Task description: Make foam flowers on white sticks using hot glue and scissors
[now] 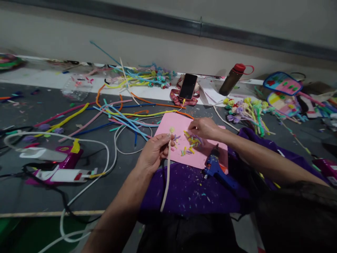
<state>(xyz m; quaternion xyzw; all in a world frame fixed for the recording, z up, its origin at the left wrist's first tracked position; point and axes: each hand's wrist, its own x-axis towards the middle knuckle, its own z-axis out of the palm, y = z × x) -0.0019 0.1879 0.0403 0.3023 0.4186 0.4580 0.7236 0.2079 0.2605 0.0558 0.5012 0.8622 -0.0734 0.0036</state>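
On the pink sheet (179,131), right hand (204,128) pinches cut pieces (193,140); left hand (155,153) grips a white stem (166,175).

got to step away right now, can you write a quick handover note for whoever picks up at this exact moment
Left hand: shut on a white stem, held upright, a small pale bud at its top.
Right hand: fingertips down in the pile of cut pipe-cleaner bits on the pink sheet; whether it has pinched one I cannot tell.
Blue glue gun lies at the sheet's near edge on purple cloth.
Done: a bunch of finished flowers lies to the right.
Left: this stem looks barely started; long pipe cleaners lie uncut at left.
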